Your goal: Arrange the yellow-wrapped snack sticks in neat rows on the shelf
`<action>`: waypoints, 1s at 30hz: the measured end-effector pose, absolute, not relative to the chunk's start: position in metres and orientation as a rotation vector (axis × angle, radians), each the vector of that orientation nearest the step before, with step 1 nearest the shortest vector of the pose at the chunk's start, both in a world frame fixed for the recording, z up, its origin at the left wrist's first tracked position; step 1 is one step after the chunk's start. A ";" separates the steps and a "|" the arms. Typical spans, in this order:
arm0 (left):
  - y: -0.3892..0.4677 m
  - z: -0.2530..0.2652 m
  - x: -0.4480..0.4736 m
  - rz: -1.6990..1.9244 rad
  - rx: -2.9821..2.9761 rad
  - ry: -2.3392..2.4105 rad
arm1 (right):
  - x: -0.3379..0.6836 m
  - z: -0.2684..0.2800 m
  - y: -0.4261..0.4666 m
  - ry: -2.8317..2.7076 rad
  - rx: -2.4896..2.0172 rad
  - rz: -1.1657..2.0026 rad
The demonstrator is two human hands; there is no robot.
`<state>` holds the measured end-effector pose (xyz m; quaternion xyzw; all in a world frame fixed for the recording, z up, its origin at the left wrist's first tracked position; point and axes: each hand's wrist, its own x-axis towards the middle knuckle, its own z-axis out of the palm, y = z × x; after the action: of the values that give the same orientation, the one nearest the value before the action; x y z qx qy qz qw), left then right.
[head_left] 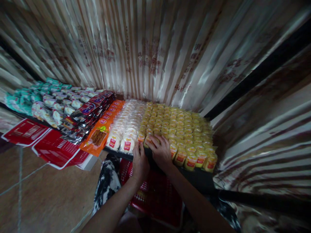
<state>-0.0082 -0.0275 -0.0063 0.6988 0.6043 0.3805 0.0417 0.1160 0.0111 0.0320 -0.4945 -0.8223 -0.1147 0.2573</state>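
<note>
My left hand (140, 163) is at the front edge of the shelf, its fingertips closed against a small yellow snack packet (141, 137) with a red label. Beside it, my right hand (160, 152) reaches over the front of the yellow rows, fingers bent over another yellow packet (147, 141). The palm hides part of what it grips. Tight rows of yellow packets (179, 123) stretch back and to the right. Just left of my hands stand rows of clear packets with round white pieces (126, 144) and red labels.
Orange snack bags (99, 132), dark shiny bags (87, 111), white packets (58, 105) and teal packets (31, 94) line the shelf leftward. Red baskets (58, 149) sit below, another (157, 197) under my arms. A pleated curtain (150, 48) hangs behind; a black bar (257, 72) slants at right.
</note>
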 end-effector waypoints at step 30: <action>-0.029 -0.006 -0.007 1.160 2.137 1.805 | 0.115 0.030 -0.008 -2.222 -1.358 -0.304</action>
<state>-0.0073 -0.0291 -0.0059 0.7046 0.5952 0.3823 0.0565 0.1149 -0.0080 0.0300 -0.5007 -0.8190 -0.1120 0.2571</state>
